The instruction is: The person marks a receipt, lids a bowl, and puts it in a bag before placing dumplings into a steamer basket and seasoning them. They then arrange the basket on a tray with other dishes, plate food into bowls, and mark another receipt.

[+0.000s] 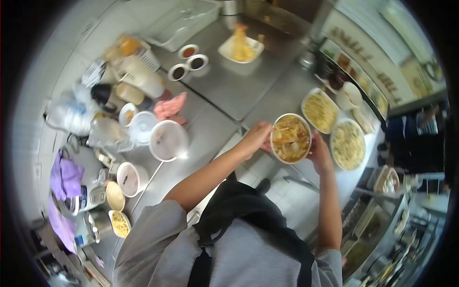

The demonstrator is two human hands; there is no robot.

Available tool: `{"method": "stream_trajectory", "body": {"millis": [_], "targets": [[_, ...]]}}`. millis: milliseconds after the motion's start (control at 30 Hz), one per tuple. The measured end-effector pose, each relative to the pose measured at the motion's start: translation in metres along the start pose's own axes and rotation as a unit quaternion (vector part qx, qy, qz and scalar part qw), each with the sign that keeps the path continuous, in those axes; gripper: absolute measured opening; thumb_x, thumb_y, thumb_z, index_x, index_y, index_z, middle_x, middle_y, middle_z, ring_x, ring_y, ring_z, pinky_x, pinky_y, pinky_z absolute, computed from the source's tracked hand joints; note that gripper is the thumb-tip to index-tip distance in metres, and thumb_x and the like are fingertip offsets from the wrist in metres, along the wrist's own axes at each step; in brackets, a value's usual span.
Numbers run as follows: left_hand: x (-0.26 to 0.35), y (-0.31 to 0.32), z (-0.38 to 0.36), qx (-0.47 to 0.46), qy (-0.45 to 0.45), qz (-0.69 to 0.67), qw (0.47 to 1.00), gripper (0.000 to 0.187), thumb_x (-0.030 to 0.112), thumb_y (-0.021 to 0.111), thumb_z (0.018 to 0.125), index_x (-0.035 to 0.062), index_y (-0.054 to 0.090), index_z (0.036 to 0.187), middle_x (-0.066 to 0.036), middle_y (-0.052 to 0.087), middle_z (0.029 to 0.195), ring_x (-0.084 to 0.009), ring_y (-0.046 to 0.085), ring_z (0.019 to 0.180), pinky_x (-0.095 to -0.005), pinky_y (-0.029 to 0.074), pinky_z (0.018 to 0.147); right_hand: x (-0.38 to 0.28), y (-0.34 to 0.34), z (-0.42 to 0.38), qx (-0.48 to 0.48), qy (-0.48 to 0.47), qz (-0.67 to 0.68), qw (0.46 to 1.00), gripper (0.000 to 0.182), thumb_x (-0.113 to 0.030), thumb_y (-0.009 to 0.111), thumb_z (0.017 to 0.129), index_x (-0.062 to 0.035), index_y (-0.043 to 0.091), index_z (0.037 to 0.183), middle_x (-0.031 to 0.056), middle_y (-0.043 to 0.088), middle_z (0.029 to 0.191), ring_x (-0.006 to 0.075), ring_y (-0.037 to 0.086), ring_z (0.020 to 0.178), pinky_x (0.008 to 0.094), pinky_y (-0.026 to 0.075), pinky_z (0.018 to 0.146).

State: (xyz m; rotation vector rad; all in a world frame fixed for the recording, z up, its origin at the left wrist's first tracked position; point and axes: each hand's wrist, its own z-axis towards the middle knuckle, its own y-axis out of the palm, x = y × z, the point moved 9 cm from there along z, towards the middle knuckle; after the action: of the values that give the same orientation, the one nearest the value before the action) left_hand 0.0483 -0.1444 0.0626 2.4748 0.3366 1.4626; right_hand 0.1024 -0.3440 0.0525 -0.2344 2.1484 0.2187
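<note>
Between my two hands is a round white bowl (291, 138) filled with brown soup and toppings. My left hand (260, 137) grips its left side, and my right hand (319, 149) holds the right rim, its fingers partly hidden by the bowl. Just right of the bowl, two white dishes of pale, shredded-looking food stand on the counter: an upper dish (320, 111) and a lower dish (348, 144). A small white cup (349, 96) is above them.
Farther up the steel counter are a plate of tempura (241, 49) and small sauce cups (196, 62). At left are a pink cloth (170, 108), an empty-looking tub (169, 140), bottles (143, 76) and a purple cloth (67, 174). A person (416, 138) stands at far right.
</note>
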Motion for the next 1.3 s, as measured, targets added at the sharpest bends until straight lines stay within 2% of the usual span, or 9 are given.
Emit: {"method": "stream_trajectory", "body": {"millis": [300,533,600,667,800,900,1033,1133,1300], "targets": [[0.049,-0.115,0.019,0.020,0.056,0.164,0.985,0.041,0.039,0.050,0.090,0.0032,0.057,0.108,-0.009,0.062,0.084,-0.0185,0.063,0.076,-0.0318,0.053,0.069,-0.040,0.057,0.068,0.051,-0.037,-0.088,0.994,0.046,-0.055,0.047,0.091,-0.0114,0.059,0.099,-0.0008,0.055,0.072,0.0100,0.051,0.064,0.0277,0.045,0.059],[0.070,-0.346,-0.002,0.127,0.054,0.795,0.590,0.026,0.028,0.063,0.078,0.0093,0.069,0.094,-0.017,0.068,0.091,-0.0318,0.066,0.086,-0.0412,0.052,0.076,-0.049,0.072,-0.031,0.154,-0.238,-0.050,0.958,0.023,-0.026,0.050,0.097,-0.0058,0.060,0.097,-0.0054,0.047,0.066,0.0038,0.040,0.052,0.0191,0.034,0.046],[0.061,-0.379,-0.016,0.189,-0.005,0.775,0.603,0.025,0.031,0.063,0.078,0.0114,0.070,0.092,-0.016,0.068,0.089,-0.0299,0.067,0.084,-0.0402,0.052,0.075,-0.013,0.112,-0.040,0.051,-0.178,-0.051,0.981,0.023,-0.026,0.050,0.097,-0.0047,0.060,0.100,-0.0037,0.051,0.069,0.0039,0.043,0.053,0.0194,0.038,0.047],[0.064,-0.366,-0.015,0.186,-0.005,0.601,0.777,0.021,0.025,0.063,0.077,0.0103,0.069,0.090,-0.012,0.069,0.083,-0.0222,0.067,0.078,-0.0373,0.051,0.071,0.037,0.149,-0.039,-0.062,-0.081,-0.066,0.993,0.026,-0.027,0.050,0.097,-0.0054,0.059,0.109,0.0006,0.057,0.079,0.0061,0.050,0.059,0.0210,0.044,0.054],[0.088,-0.207,-0.028,0.022,0.103,0.519,0.848,0.019,0.014,0.064,0.077,0.0062,0.067,0.093,-0.009,0.068,0.086,-0.0141,0.061,0.073,-0.0339,0.048,0.067,0.061,0.205,-0.046,-0.143,0.022,0.087,0.986,0.038,-0.031,0.048,0.097,-0.0094,0.049,0.128,0.0081,0.059,0.108,0.0142,0.060,0.088,0.0291,0.052,0.075],[0.049,-0.088,-0.046,-0.060,0.084,0.452,0.886,0.034,0.014,0.071,0.068,0.0015,0.064,0.098,-0.019,0.065,0.091,-0.0318,0.064,0.089,-0.0391,0.049,0.078,0.057,0.227,-0.044,-0.204,0.070,0.322,0.922,0.043,-0.032,0.047,0.097,-0.0117,0.043,0.135,0.0092,0.054,0.119,0.0188,0.057,0.104,0.0352,0.049,0.087],[0.022,-0.022,-0.052,-0.118,0.304,0.475,0.818,0.026,0.013,0.068,0.075,0.0004,0.062,0.097,-0.015,0.065,0.090,-0.0276,0.063,0.089,-0.0367,0.049,0.079,0.063,0.168,-0.010,-0.122,-0.053,0.252,0.959,0.038,-0.030,0.043,0.099,-0.0020,0.046,0.126,0.0104,0.054,0.120,0.0201,0.056,0.106,0.0336,0.049,0.087],[0.037,-0.048,-0.053,-0.095,0.206,0.296,0.928,0.025,0.009,0.059,0.084,0.0025,0.065,0.107,-0.011,0.065,0.083,-0.0172,0.061,0.077,-0.0304,0.048,0.071,0.054,0.092,-0.004,0.041,-0.081,0.107,0.990,0.041,-0.035,0.043,0.098,0.0017,0.049,0.118,0.0097,0.056,0.113,0.0162,0.056,0.100,0.0299,0.048,0.083],[0.112,-0.115,0.000,0.135,0.214,0.387,0.887,0.020,0.014,0.058,0.090,0.0073,0.070,0.104,-0.009,0.070,0.091,-0.0137,0.062,0.072,-0.0271,0.049,0.067,0.012,0.036,0.045,0.113,-0.077,0.013,0.991,0.053,-0.046,0.038,0.098,0.0020,0.053,0.116,0.0104,0.059,0.104,0.0170,0.054,0.099,0.0298,0.046,0.080]]}}
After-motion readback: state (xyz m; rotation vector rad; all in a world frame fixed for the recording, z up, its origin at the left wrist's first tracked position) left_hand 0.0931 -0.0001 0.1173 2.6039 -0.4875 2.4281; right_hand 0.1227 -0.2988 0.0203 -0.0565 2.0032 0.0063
